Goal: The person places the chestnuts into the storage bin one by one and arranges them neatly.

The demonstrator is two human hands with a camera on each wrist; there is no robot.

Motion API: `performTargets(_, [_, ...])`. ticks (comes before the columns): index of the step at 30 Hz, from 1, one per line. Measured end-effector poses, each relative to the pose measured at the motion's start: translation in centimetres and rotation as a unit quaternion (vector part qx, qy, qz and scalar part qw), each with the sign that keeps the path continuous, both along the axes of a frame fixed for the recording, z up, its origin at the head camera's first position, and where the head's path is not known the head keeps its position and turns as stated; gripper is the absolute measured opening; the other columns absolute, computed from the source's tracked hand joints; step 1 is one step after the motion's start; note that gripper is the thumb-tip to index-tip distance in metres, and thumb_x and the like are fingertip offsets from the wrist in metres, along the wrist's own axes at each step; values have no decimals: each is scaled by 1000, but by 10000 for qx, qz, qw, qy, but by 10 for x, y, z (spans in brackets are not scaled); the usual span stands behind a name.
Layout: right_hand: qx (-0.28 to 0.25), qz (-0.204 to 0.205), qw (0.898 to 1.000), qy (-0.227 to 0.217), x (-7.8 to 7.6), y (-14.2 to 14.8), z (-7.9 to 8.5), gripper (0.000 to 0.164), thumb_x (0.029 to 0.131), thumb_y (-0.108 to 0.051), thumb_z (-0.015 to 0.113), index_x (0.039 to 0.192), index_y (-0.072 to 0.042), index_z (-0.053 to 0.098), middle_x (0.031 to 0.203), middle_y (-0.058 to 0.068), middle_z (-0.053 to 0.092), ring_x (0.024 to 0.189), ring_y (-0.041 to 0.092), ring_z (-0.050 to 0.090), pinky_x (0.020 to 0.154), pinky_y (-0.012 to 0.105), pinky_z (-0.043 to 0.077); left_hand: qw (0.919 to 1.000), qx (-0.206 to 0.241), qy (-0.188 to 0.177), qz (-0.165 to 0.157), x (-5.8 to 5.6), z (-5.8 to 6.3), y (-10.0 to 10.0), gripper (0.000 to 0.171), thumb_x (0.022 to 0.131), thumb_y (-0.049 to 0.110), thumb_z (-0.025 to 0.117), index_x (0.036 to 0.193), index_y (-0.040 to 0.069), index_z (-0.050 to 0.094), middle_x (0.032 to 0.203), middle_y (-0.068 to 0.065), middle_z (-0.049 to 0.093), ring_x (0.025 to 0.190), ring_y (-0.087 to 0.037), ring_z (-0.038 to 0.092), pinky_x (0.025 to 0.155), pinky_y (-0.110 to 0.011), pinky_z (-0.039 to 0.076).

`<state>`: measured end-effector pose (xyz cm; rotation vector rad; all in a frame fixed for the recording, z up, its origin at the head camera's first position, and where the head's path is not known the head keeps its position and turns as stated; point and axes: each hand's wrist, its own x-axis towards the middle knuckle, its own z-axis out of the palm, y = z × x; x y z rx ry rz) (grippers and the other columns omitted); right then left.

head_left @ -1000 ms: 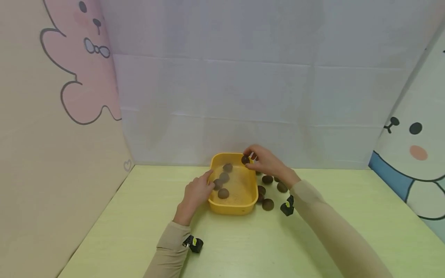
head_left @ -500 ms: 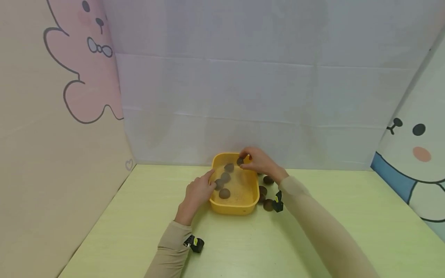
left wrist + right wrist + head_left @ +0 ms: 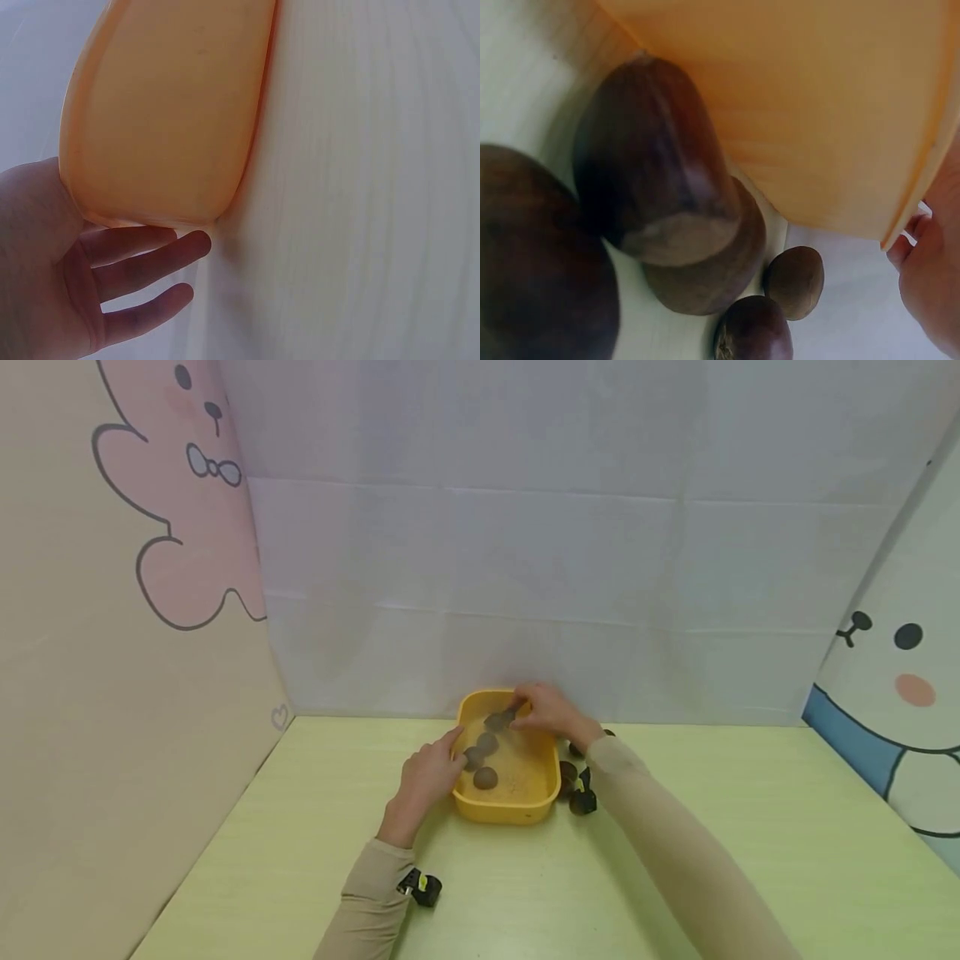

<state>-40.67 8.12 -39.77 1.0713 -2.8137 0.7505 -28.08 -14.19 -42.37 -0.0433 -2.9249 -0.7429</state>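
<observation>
A yellow plastic tub stands near the back wall with several brown chestnuts lying in it. At its left side my left hand holds the wall, thumb at the rim; the left wrist view shows the fingers close against the tub's outside. My right hand reaches over the right rim and pinches a chestnut low inside the far end, partly hidden by the fingers. Beside the chestnut in my fingers lies another chestnut.
Several loose chestnuts lie on the table along the tub's right side, partly under my right forearm in the head view. A pale wall rises just behind the tub. Each wrist carries a small black camera.
My right hand has carried its chestnut from above the right rim leftward and down into the tub, next to another chestnut. My left hand has stayed on the tub.
</observation>
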Motion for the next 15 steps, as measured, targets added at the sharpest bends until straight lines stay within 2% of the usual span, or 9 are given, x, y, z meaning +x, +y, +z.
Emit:
performTargets(3, [247,-53,9996,82,-1,-2,-3,32,78,-23,80,104,-6,72,107,9,73,101,29,60,95,44,43,10000,26,12,-14,1,0,0,57,91,27,51,148,21,50,75,-9,57,59,-22,47,52,-34,34])
performTargets(9, [1002,-305,9944,120,-3,-7,-6,28,81,-29,77,105,-15,74,107,2,72,95,24,50,90,40,34,10000,94,-24,-21,1,0,0,58,91,26,51,148,20,49,64,-4,45,54,-20,41,50,-32,32])
performTargets(15, [1189,-551,9914,62,-2,-10,-6,24,83,-30,76,103,-17,75,105,1,71,99,25,49,93,44,29,10000,49,-43,-17,0,1,-1,58,91,27,50,148,21,49,66,-6,49,57,-21,45,51,-33,33])
